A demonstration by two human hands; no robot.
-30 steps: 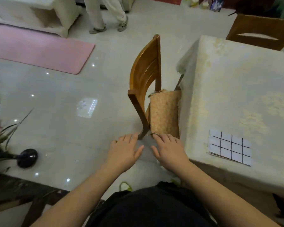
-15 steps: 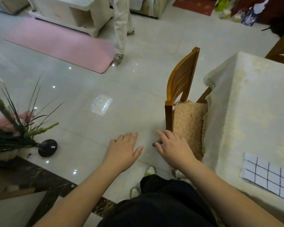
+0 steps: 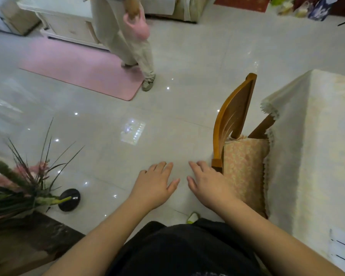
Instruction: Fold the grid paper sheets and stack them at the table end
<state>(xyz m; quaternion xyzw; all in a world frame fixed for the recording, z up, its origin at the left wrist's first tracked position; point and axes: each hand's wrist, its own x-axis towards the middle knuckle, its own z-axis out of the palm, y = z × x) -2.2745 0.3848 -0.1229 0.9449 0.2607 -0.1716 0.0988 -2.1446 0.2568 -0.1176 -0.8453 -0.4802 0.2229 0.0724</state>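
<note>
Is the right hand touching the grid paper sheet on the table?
Apart. The head view shows the right hand open in front of the chair, while the grid paper sheet lies far off on the tablecloth.

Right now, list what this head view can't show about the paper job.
- Grid paper sheet: cut off by the right and bottom edges; its fold state and the number of sheets cannot be told.
- Table: most of its top lies beyond the right edge; the far end is unseen.
- Chair: seat front hidden under the tablecloth.
- Left hand and right hand: palms face away, apparently empty.
</note>
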